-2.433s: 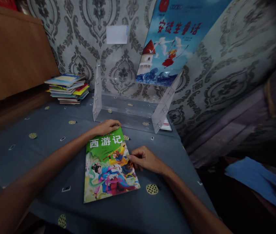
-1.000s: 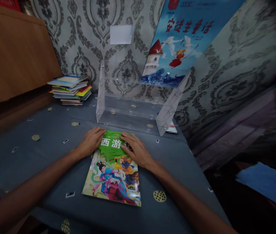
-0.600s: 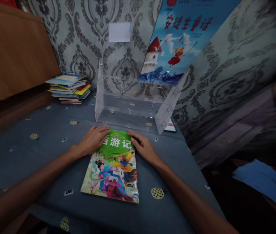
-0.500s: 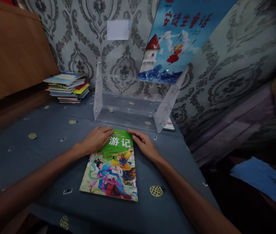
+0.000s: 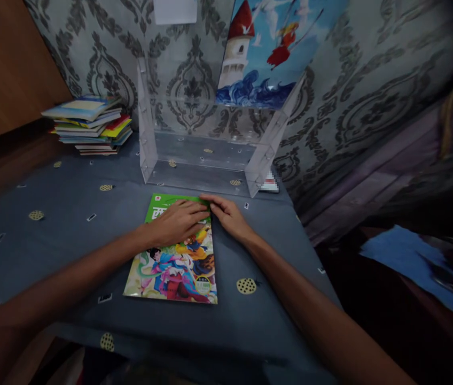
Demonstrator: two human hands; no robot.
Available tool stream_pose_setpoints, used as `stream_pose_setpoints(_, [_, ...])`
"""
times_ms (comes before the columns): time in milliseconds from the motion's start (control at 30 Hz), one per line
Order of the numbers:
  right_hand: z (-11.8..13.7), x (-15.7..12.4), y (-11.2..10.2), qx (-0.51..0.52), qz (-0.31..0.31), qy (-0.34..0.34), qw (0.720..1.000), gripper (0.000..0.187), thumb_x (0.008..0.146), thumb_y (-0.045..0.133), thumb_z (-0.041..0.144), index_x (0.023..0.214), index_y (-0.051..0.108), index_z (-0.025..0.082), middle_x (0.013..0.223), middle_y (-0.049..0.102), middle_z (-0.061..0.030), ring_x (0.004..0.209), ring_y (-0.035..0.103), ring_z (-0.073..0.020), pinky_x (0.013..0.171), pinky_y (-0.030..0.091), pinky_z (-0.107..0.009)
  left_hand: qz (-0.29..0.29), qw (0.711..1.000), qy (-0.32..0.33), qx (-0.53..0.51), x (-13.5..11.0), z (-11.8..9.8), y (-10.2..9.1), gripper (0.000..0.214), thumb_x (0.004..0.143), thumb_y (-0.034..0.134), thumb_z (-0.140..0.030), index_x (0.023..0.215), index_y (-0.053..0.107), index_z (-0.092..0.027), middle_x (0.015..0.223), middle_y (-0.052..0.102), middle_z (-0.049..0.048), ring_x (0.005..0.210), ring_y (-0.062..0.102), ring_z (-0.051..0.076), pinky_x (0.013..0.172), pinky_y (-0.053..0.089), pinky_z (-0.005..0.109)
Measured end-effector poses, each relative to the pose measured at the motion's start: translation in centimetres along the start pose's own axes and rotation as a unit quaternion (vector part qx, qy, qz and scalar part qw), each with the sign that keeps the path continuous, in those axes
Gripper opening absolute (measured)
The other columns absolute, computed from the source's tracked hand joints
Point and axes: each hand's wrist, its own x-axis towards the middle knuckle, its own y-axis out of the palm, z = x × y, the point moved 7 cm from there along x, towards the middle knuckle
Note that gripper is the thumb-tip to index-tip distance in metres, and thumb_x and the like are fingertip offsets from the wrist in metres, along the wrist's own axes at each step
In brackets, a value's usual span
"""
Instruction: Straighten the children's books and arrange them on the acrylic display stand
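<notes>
A big table (image 5: 50, 224) with a blue cloth fills most of the view. The cloth has small round yellow spots. Behind the table is a grey wall (image 5: 354, 101) with curly shapes on it. On the left is a brown wooden board (image 5: 6, 69).

A clear plastic stand (image 5: 194, 160) sits at the back of the table, against the wall. A blue book (image 5: 266, 53) with a tower and waves on it rests on the top right part of the stand. A pile of books (image 5: 88, 125) lies on the table to the left of the stand.

A green book (image 5: 174, 267) lies flat on the cloth, just in front of the stand, cover up.

The left hand (image 5: 178, 222) lies flat on the top half of the green book, its fingers stretched out and close together. The right hand (image 5: 228, 214) rests at the book's top right edge, fingers out flat and touching the left fingertips. Neither hand grips anything.
</notes>
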Motion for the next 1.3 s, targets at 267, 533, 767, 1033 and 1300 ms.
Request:
stream_pose_setpoints(267, [0.5, -0.3, 0.4, -0.044, 0.005, -0.030, 0.999, 0.039, 0.094, 0.043, 0.020, 0.123, 0.068, 0.024, 0.136, 0.065, -0.0046, 0.130, 0.057, -0.0202, 0.116, 0.039, -0.043, -0.006, 0.999, 0.007, -0.036, -0.3, -0.2, -0.1, 0.033, 0.102, 0.043, -0.028, 0.128, 0.062, -0.019, 0.135, 0.061, 0.0123, 0.128, 0.053, 0.028, 0.108, 0.039, 0.048])
stream_pose_setpoints(533, [1.0, -0.6, 0.7, -0.067, 0.001, -0.042, 0.997, 0.038, 0.095, 0.043, 0.018, 0.124, 0.067, 0.025, 0.141, 0.062, -0.0036, 0.131, 0.056, -0.0202, 0.114, 0.040, -0.043, 0.080, 0.997, 0.005, -0.024, -1.8, -4.6, -0.6, 0.073, 0.090, 0.051, -0.070, 0.138, 0.051, -0.016, 0.148, 0.049, 0.0200, 0.143, 0.039, 0.037, 0.115, 0.029, 0.056])
stream_pose_setpoints(767, [1.5, -0.8, 0.6, -0.068, -0.003, -0.035, 0.997, 0.038, 0.094, 0.045, 0.018, 0.124, 0.067, 0.026, 0.141, 0.062, -0.0035, 0.133, 0.055, -0.0207, 0.115, 0.040, -0.045, 0.153, 0.988, 0.015, -0.031, -3.6, -6.6, -0.2, 0.105, 0.074, 0.055, -0.084, 0.151, 0.035, -0.015, 0.159, 0.031, 0.0251, 0.150, 0.021, 0.043, 0.116, 0.023, 0.062])
stream_pose_setpoints(1033, [1.6, -0.9, 0.4, -0.046, -0.018, -0.030, 0.998, 0.034, 0.096, 0.048, 0.024, 0.122, 0.068, 0.025, 0.141, 0.062, -0.0054, 0.134, 0.054, -0.0228, 0.115, 0.039, -0.046, 0.170, 0.985, 0.011, -0.012, -3.6, -7.3, -0.7, 0.091, 0.081, 0.061, -0.066, 0.151, 0.038, -0.013, 0.160, 0.028, 0.0254, 0.149, 0.023, 0.044, 0.115, 0.029, 0.062])
stream_pose_setpoints(1300, [1.2, -0.8, 0.0, -0.031, -0.059, -0.044, 0.997, 0.031, 0.096, 0.051, 0.034, 0.118, 0.071, 0.025, 0.138, 0.064, -0.0074, 0.135, 0.054, -0.0243, 0.116, 0.039, -0.047, 0.245, 0.969, -0.006, 0.015, -2.5, -6.2, -1.2, 0.079, 0.090, 0.053, -0.053, 0.150, 0.035, -0.004, 0.161, 0.025, 0.0272, 0.150, 0.019, 0.044, 0.114, 0.027, 0.066])
